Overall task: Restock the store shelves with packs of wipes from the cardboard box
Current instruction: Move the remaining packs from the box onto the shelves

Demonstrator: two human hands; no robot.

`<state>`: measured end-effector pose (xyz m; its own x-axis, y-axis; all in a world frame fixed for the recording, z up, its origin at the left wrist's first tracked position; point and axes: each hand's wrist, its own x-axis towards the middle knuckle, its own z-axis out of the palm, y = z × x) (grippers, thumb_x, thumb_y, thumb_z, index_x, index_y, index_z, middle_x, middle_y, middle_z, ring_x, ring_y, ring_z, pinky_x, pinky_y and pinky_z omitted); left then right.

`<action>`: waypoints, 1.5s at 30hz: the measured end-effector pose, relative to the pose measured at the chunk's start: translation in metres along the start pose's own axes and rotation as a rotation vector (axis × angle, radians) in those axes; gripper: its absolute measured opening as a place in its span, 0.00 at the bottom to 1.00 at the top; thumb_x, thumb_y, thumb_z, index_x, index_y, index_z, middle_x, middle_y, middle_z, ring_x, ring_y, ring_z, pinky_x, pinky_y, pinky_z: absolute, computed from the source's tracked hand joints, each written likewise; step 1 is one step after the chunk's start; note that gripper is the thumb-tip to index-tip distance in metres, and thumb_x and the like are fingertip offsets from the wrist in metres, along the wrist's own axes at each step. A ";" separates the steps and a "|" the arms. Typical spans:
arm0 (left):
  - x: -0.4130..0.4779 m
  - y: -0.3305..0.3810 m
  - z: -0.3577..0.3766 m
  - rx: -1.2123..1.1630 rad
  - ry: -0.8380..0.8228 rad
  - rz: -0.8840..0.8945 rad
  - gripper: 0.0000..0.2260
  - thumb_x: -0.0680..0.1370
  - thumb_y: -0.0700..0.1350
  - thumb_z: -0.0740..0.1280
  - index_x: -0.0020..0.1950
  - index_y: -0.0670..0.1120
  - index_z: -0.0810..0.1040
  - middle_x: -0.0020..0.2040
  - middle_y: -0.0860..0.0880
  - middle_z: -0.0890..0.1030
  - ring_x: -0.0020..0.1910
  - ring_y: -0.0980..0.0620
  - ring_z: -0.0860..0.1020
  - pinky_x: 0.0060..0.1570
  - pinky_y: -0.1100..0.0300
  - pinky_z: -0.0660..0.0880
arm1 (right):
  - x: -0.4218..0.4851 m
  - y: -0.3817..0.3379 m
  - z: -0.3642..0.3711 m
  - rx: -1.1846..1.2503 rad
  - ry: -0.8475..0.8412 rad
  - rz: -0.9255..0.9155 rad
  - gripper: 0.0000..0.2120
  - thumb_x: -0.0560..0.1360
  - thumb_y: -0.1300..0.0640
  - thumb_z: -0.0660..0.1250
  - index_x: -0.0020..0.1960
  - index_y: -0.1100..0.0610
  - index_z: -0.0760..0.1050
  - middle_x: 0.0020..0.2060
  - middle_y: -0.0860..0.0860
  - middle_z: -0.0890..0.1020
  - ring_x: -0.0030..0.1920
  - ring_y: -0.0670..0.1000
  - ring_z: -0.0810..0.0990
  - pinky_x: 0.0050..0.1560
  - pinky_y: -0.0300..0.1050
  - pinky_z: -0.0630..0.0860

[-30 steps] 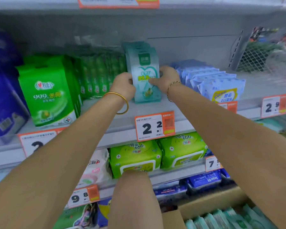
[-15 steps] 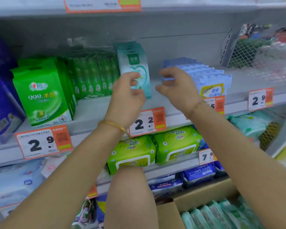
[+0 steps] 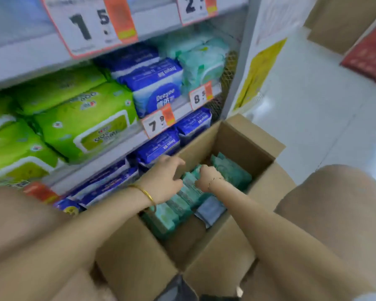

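While reaching into box (image 3: 248, 137) set against lowest shelves (image 3: 30, 61), noted as follows.

Left hand (image 3: 163, 181): fingers loosely curled and spread over packs (image 3: 178, 205), close to far flap, holding nothing seen. Right hand (image 3: 206, 178): knuckles up, fingers curled down among pack tops. Cannot tell whether closed round a pack, fingertips being hidden. Step in hand judged to be lifting a load of packs out.

Recommended practice:
- Push fingers of both hands down at the 2 ends of a short run of packs.
- Squeeze run together and lift straight up, clear of flap.
- Avoid pinching by top seal alone, soft film being likely to slip or buckle.
- Keep left wrist off flap edge.

Contents of box: 1 row of teal packs standing on edge, running from near left to far right, with bare cardboard showing at near end. Also 1 pale blue pack (image 3: 211, 210) lying against row on right side.

Shelves alongside: green packs (image 3: 83, 127) at left, dark blue packs (image 3: 159, 88) at centre and below.
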<state>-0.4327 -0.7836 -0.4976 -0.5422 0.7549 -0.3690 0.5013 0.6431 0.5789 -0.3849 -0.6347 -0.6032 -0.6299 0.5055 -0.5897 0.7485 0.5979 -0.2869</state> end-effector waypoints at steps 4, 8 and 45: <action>0.027 -0.010 0.012 0.143 -0.104 0.021 0.21 0.79 0.42 0.60 0.71 0.47 0.63 0.70 0.46 0.62 0.67 0.47 0.69 0.66 0.54 0.67 | 0.043 0.032 0.014 -0.081 0.064 0.155 0.23 0.78 0.60 0.59 0.71 0.61 0.58 0.69 0.60 0.63 0.69 0.61 0.63 0.64 0.55 0.67; 0.045 -0.023 0.020 0.143 -0.134 -0.022 0.21 0.79 0.43 0.60 0.71 0.47 0.63 0.71 0.47 0.62 0.66 0.48 0.69 0.66 0.53 0.68 | 0.077 0.058 0.029 -0.154 0.053 0.201 0.27 0.77 0.60 0.59 0.73 0.62 0.54 0.70 0.61 0.62 0.70 0.61 0.62 0.65 0.55 0.67; 0.025 -0.026 0.018 -0.974 -0.131 -0.604 0.20 0.81 0.49 0.59 0.69 0.40 0.66 0.61 0.35 0.76 0.54 0.40 0.79 0.55 0.49 0.76 | -0.024 -0.018 -0.019 0.148 -0.207 -0.040 0.46 0.67 0.47 0.72 0.72 0.63 0.48 0.53 0.55 0.70 0.56 0.55 0.73 0.51 0.48 0.72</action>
<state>-0.4469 -0.7791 -0.5349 -0.4136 0.4022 -0.8168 -0.5799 0.5753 0.5768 -0.3873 -0.6462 -0.5691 -0.6152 0.3356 -0.7134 0.7553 0.5101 -0.4115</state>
